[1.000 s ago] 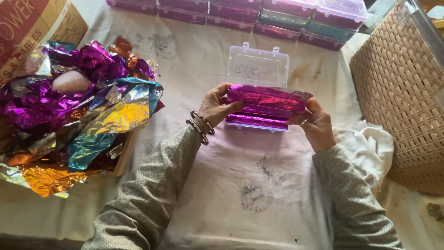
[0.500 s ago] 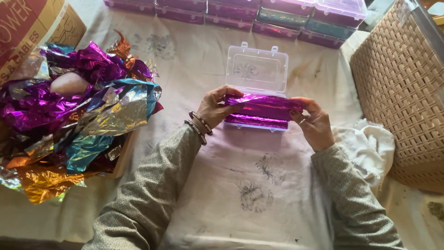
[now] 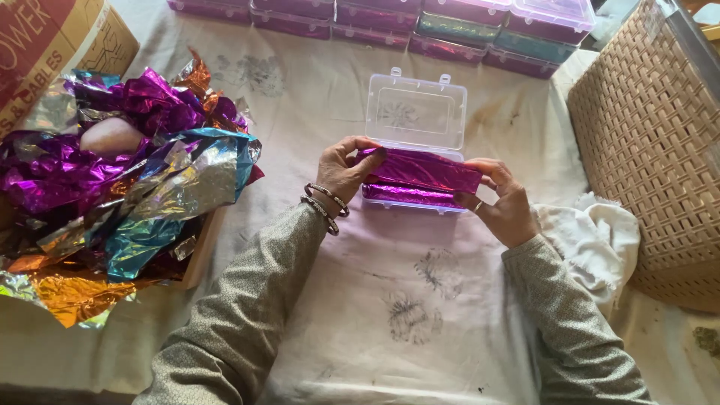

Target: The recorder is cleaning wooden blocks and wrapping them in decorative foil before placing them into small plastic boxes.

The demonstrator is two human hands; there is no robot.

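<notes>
1. At the upper left of the frame a brown cardboard box (image 3: pixel 52 45) stands beside a heap of crumpled shiny foil sheets in purple, silver, teal and orange (image 3: pixel 127 195), which fills the left side and has not yet been used.
2. Left of centre, the left hand (image 3: pixel 343 174) is closed, pinching the left end of a folded strip of magenta foil (image 3: pixel 424 171).
3. In the centre, the strip lies across a small clear plastic box with its hinged lid open (image 3: pixel 416 112); more magenta foil already sits inside it.
4. Right of centre, the right hand (image 3: pixel 506 210) grips the strip's right end.
5. Along the top edge, a row of shut clear boxes filled with foil (image 3: pixel 390 15) looks finished; this box appears partly filled.
6. At the right stands a woven tan basket (image 3: pixel 652 150), with a white cloth (image 3: pixel 592 240) beside it.
</notes>
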